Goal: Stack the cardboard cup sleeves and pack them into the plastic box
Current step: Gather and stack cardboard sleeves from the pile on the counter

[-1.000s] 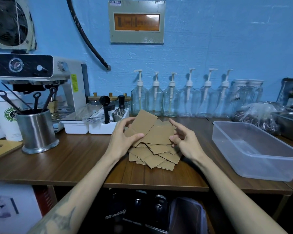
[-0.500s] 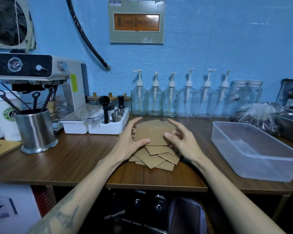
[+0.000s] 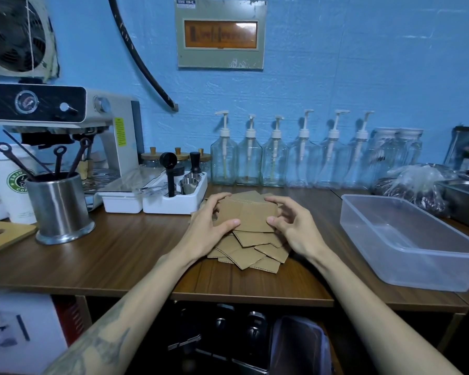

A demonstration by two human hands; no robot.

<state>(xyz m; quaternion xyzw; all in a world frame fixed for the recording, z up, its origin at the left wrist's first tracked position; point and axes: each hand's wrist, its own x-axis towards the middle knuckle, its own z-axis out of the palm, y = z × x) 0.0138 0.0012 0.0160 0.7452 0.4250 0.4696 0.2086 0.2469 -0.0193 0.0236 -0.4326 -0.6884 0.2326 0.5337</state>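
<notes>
Left hand [image 3: 206,231] and right hand [image 3: 295,228] both grip one top sleeve [image 3: 248,215] over a fanned sleeve pile [image 3: 251,253], count unclear. One plastic box [image 3: 406,239]; six pump bottles [image 3: 275,161].

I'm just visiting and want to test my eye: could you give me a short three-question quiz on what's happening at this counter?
1. True or false: the plastic box already holds sleeves.
2. Which hands grip the top cardboard sleeve? A) left only B) right only C) both
3. Fill in: the box sits to the person's ____ of the sleeve pile.

Key: 1. False, it looks empty. 2. C, the left hand and right hand pinch its two ends. 3. Right.
</notes>
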